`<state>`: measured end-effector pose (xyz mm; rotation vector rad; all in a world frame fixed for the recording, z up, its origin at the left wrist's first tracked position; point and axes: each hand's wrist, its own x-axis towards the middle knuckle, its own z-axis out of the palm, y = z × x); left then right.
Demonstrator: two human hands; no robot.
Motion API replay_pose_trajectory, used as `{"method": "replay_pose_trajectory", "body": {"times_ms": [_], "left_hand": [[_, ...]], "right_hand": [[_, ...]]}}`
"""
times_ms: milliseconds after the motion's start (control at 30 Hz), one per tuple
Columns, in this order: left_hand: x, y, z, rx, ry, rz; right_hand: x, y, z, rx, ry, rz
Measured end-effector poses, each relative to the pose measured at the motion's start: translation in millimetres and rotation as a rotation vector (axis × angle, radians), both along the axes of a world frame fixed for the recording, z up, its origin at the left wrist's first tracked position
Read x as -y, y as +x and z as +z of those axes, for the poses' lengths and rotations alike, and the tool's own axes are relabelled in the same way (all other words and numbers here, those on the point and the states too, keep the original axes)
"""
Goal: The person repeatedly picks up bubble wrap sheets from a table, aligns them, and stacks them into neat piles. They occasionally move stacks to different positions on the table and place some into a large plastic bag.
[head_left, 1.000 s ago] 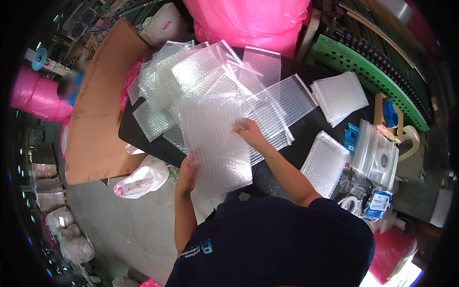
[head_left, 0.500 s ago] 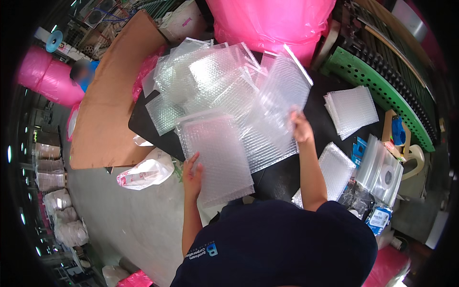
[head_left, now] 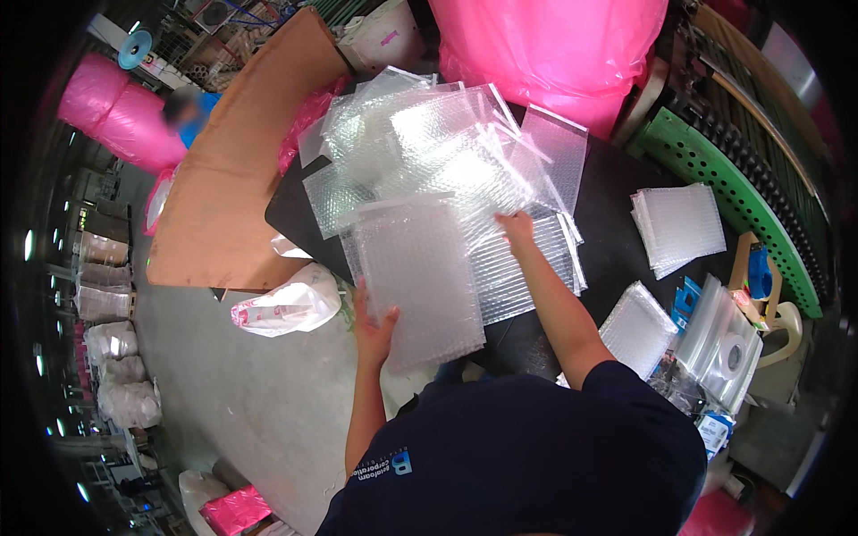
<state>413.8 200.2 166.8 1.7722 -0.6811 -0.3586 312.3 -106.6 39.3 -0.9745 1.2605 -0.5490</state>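
My left hand (head_left: 375,332) grips the lower left edge of a stack of clear bubble wrap bags (head_left: 416,281), thumb on top and the other fingers along the side. The stack lies tilted over the near left edge of the black table (head_left: 617,201). To its right, my right hand (head_left: 517,232) reaches to the loose heap of bubble wrap bags (head_left: 447,165), with its fingers drawn together at the heap's near right part. Whether a bag's edge is between those fingertips is hard to make out. Another bag (head_left: 559,156) with a pale strip lies at the heap's right.
A neat bag stack (head_left: 679,228) sits at the table's right, another (head_left: 636,329) nearer me. Clear rolls (head_left: 719,344) lie beyond it. Large pink bundle (head_left: 545,54) behind, green perforated rail (head_left: 715,188) right, brown board (head_left: 241,152) left, white plastic bag (head_left: 295,304) by the table.
My right hand has come left and lower, away from the bag it held raised over the heap's right side. My left hand stays at the stack. The whole view has shifted slightly.
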Motion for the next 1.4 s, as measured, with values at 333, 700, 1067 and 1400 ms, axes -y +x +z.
{"method": "replay_pose_trajectory", "body": {"times_ms": [333, 700, 1067, 1400], "left_hand": [[26.9, -8.3, 1.7, -0.044, -0.058, -0.294], [105.9, -54.7, 32.5, -0.155, -0.381, -0.675], [116.9, -57.9, -76.6, -0.315, 0.005, -1.113], [117.6, -63.9, -87.2, -0.208, -0.026, -1.141]], "right_hand": [[24.3, -161.9, 163.2, 0.767, -0.483, -0.264], [-94.4, -169.6, 160.9, 0.518, -0.486, -0.038], [-162.7, -212.0, 87.6, 0.288, -0.365, -0.124], [-197.0, -207.3, 69.0, 0.159, -0.487, -0.123]]}}
